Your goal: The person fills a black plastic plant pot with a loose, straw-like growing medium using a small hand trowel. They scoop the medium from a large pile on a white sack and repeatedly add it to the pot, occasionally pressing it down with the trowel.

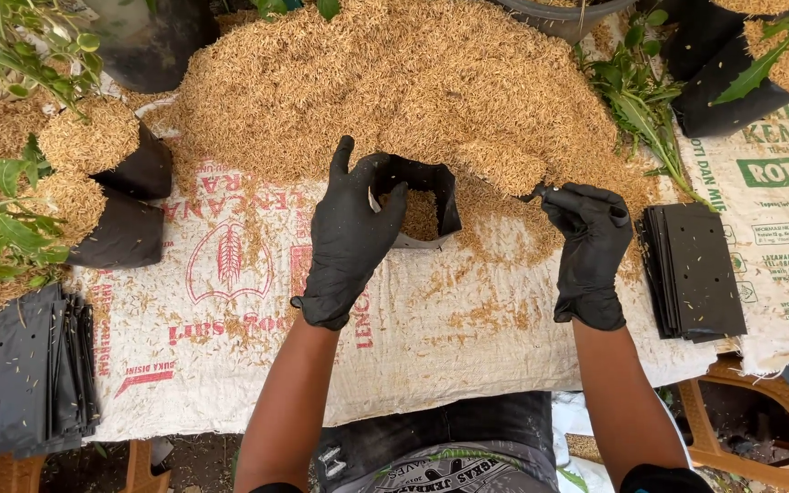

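Note:
My left hand (349, 237), in a black glove, holds the rim of a small black plastic grow bag (431, 196) that stands open on the sack-covered table and is partly filled with rice husk. My right hand (588, 239), also black-gloved, is curled beside the bag and holds a scoop of husk (504, 166) at its fingertips. A large heap of rice husk (394, 73) lies right behind the bag.
Filled black bags with green seedlings lie at the left (111, 196) and at the top right (741, 78). Flat stacks of empty black bags sit at the right (691, 269) and lower left (34, 374). Loose green cuttings (636, 100) lie near the heap.

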